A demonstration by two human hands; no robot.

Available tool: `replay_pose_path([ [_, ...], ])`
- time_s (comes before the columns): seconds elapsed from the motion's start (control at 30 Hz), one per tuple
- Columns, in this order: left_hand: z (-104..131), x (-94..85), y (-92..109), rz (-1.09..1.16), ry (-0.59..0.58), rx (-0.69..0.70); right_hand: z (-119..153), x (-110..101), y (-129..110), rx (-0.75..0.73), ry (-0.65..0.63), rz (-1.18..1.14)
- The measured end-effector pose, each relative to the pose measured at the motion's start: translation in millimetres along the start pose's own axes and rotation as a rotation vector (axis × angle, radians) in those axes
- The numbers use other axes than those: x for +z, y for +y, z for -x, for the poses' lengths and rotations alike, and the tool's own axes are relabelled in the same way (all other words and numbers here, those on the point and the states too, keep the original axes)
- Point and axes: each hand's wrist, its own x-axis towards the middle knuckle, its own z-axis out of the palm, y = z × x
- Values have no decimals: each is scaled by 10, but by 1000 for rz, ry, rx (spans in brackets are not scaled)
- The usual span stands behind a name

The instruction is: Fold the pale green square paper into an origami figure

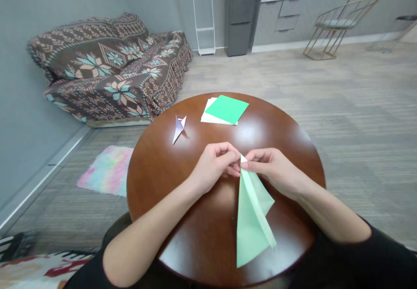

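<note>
Nearest are the black sleeves (335, 258), pushed up the forearms, and at the lower left a white cloth with red patterning (39, 271). Between the arms lies the pale green paper (250, 230), folded into a narrow point that widens toward the person. A lighter folded strip runs down its length, and one flap spreads to the right. The wide end is over the near part of the round brown tabletop (156, 171); the pointed end is up between the hands. The left hand (215, 162) pinches the tip from its left side, thumb against curled fingers. The right hand (273, 166) pinches just below the tip, its thumb lying on the paper.

Farther across, at the left, a small purple-and-white folded paper (178, 129) sits apart. Near the far edge, a bright green sheet (227, 109) overlaps white sheets (209, 116).

Beyond the tabletop, a pastel fluffy rug (107, 169) lies at the left, with a sofa (107, 67) under a patterned throw behind it. A gold-framed chair (337, 24) stands before grey cabinets (302, 13).
</note>
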Motion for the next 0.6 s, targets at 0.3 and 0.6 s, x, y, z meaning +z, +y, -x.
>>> replay_pose_path([
  [0.3, -7, -16, -21, -18, -10, -19, 10, -22, -25, -65, 10, 90],
  [0.6, -8, 3, 5, 54, 40, -16, 43, 5, -55, -14, -10, 79],
])
